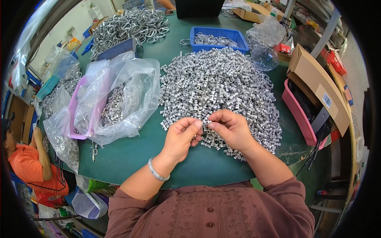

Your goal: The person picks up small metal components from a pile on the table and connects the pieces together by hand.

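Observation:
My left hand [183, 135] and my right hand [231, 130] meet at the near edge of a big heap of small silver metal fittings [214, 83]. Both are closed in a pinch, thumb against forefinger. Between the fingertips sits one small silver metal fitting [205, 122], held from both sides; its details are too small to make out. Left of the heap, a clear plastic bag [145, 99] with more silver pieces inside lies over a lilac basket [73, 105].
At the heap's far side stands a blue tray [220, 31] of silver pieces. Grey metal rings [131, 27] are piled far left. A pink basket [295, 113] and cardboard box [321, 85] stand right. A person in an orange shirt [31, 162] sits at left.

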`<state>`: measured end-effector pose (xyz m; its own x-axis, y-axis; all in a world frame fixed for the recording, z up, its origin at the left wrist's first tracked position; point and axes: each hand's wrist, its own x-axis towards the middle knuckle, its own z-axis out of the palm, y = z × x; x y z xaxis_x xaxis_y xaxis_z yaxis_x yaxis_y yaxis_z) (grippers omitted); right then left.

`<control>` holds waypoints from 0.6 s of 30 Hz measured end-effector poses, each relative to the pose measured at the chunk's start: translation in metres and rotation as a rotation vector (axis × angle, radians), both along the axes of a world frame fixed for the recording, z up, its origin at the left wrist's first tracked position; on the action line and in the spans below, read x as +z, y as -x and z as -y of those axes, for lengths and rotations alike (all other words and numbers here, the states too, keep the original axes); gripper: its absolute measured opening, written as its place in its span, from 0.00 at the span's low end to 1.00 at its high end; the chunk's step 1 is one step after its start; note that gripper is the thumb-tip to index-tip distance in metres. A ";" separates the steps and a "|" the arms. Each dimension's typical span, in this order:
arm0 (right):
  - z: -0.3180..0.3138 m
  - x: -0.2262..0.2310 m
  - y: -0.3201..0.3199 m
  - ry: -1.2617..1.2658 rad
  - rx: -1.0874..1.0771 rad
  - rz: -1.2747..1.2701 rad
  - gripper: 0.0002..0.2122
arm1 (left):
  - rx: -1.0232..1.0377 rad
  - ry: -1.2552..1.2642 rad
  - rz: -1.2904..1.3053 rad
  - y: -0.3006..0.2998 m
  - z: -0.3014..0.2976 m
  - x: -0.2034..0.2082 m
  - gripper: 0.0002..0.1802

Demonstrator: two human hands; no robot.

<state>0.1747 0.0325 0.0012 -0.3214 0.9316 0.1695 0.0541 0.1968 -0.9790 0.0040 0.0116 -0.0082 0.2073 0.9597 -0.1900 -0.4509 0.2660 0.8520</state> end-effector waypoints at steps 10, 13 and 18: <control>0.002 0.001 0.000 -0.040 0.041 -0.041 0.07 | -0.049 0.033 0.039 0.002 -0.001 -0.004 0.09; 0.002 0.001 0.000 -0.032 0.058 -0.067 0.07 | -0.085 0.043 0.075 0.002 -0.002 -0.005 0.09; 0.003 0.001 0.000 -0.068 0.081 -0.069 0.07 | -0.102 0.039 0.106 0.003 -0.002 -0.005 0.09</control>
<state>0.1748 0.0298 0.0024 -0.3807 0.8886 0.2559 -0.0321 0.2639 -0.9640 0.0013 0.0137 -0.0135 0.3245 0.9249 -0.1984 -0.5068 0.3470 0.7891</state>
